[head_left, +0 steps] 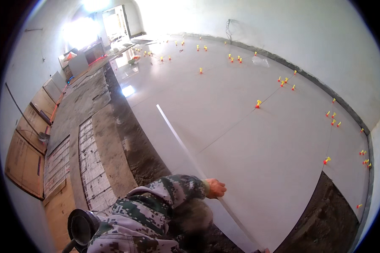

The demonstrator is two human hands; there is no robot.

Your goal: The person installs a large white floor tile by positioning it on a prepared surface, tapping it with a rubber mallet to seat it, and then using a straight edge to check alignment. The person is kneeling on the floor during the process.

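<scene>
A long, pale metal straightedge (230, 223) lies across light grey floor tiles, running from the lower middle up toward the far left. My left hand (215, 188), its arm in a camouflage sleeve, is closed over the bar with fingers curled down. Only a bit of my right hand (266, 251) shows at the bottom edge, near the bar's close end; its fingers are mostly cut off. The large grey tiles (257, 160) meet in thin joints. Red and yellow levelling clips (258, 103) stand in these joints.
Dark wet mortar (135, 147) borders the tiles on the left, with another bare patch (321, 215) at lower right. Pipe-covered panels (95, 164) and cardboard boxes (25, 162) lie farther left. A dark round object (81, 227) is beside my sleeve. A white wall (308, 38) curves along the right.
</scene>
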